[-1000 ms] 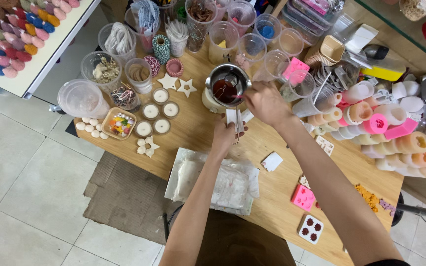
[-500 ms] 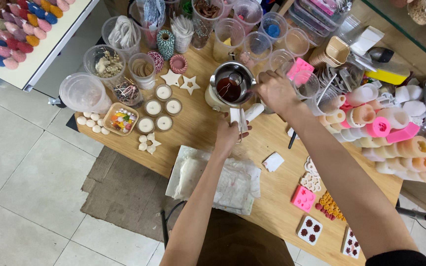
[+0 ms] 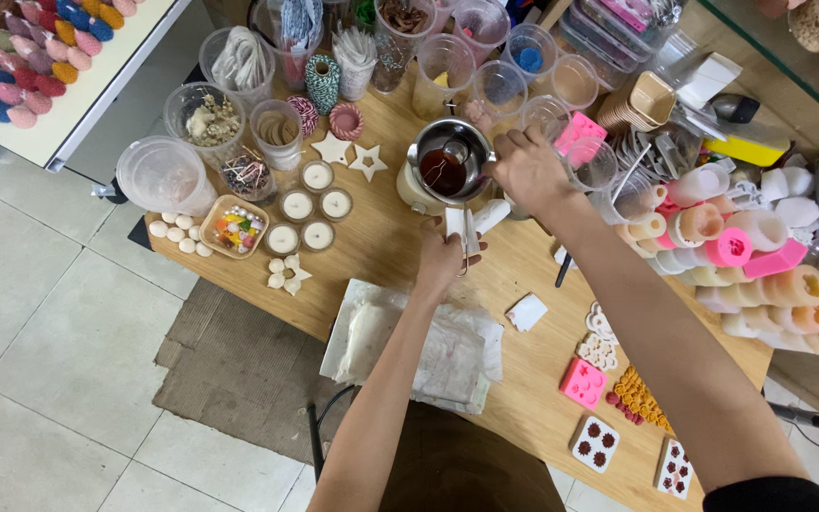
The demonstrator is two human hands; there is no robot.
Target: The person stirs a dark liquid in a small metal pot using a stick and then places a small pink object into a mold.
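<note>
1. Since a second ago the right hand (image 3: 528,171) has stayed at the rim of the metal pot (image 3: 447,171), upper centre of frame; the view has shifted a little, hands barely moved; reads as steady work at the pot, not a new step.
2. Left hand (image 3: 445,254) stays just below the pot, fingers pinching a small white piece with a thin metal clip (image 3: 462,232); exact kind hard to make out.
3. Right fingers curled at the pot's right edge, seemingly on a handle; the grip itself is hidden by the hand, cannot tell what they pinch.
4. Pot holds dark red liquid; a spoon-like shape in it, unclear.
5. Small white candles (image 3: 310,204) sit left of the pot on the tabletop (image 3: 381,237); pink moulds (image 3: 583,382) lower right; tubs at the top edge cut off.
</note>
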